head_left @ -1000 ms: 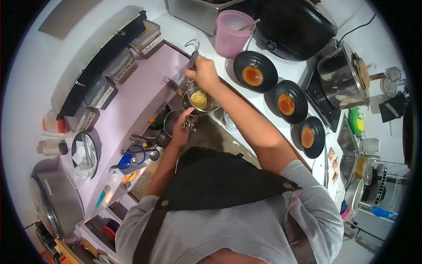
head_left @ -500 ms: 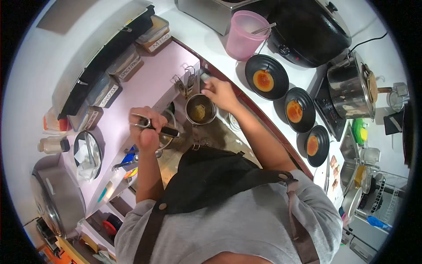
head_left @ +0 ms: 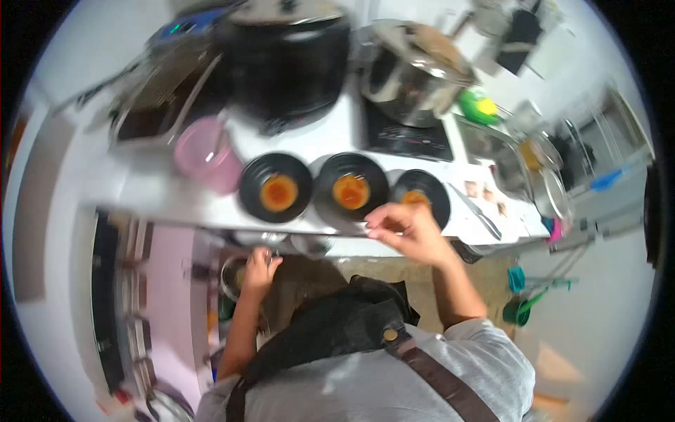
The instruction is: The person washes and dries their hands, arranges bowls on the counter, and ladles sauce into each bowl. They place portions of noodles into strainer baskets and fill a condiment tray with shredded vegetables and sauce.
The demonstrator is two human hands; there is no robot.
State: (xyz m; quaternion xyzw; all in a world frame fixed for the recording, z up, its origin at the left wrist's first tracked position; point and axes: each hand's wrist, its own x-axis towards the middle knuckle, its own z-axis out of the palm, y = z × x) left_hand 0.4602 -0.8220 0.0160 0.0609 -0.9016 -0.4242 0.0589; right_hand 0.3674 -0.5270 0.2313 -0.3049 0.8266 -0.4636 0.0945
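As right hand [head_left: 413, 233] hovers, black bowls [head_left: 365, 171] nearby

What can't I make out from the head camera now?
All in the head view:
- Whether the left hand holds anything: blur.
- Anything between the right hand's fingertips: blur, too small.
- Lower part of the rightmost bowl: behind that hand.
- Inside the black cooker: lid.

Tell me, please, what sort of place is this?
It is a kitchen, perhaps one that cooks for customers. A large steel pot stands on a flat cooktop, a sink is nearby, and three black bowls with reddish-brown liquid stand in a row.
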